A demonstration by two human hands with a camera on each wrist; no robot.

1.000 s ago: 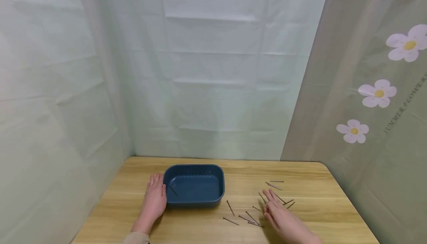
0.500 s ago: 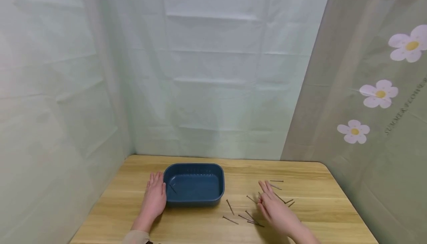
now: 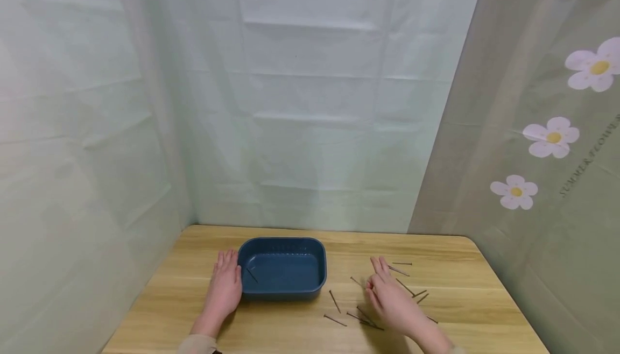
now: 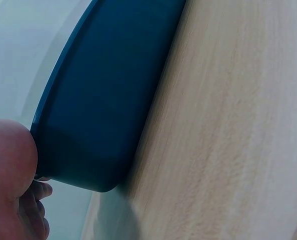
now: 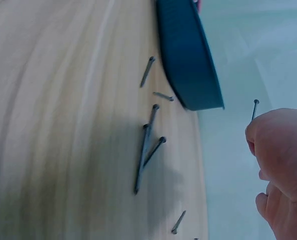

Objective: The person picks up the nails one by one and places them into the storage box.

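we rest our left hand (image 3: pixel 224 291) flat on the wooden table (image 3: pixel 290 338), fingers straight, its side against the left end wall of the blue tray (image 3: pixel 282 268); the left wrist view shows the palm (image 4: pixel 8 170) touching the tray's rounded corner (image 4: pixel 103 115). one nail (image 3: pixel 251 275) lies inside the tray near that end.

our right hand (image 3: pixel 391 300) is lifted just over the loose nails (image 3: pixel 360 316) scattered on the table to the right of the tray. in the right wrist view its fingers (image 5: pixel 278 150) are curled and pinch a single nail (image 5: pixel 255 109), whose head stands up above the fingertips. below it three nails (image 5: pixel 147 150) lie crossed in a small bundle, with two more (image 5: pixel 147 71) close to the tray wall (image 5: pixel 188 60) and another (image 5: pixel 178 222) nearer the table edge. further nails (image 3: pixel 402 273) lie beyond the hand, towards the far right of the table.
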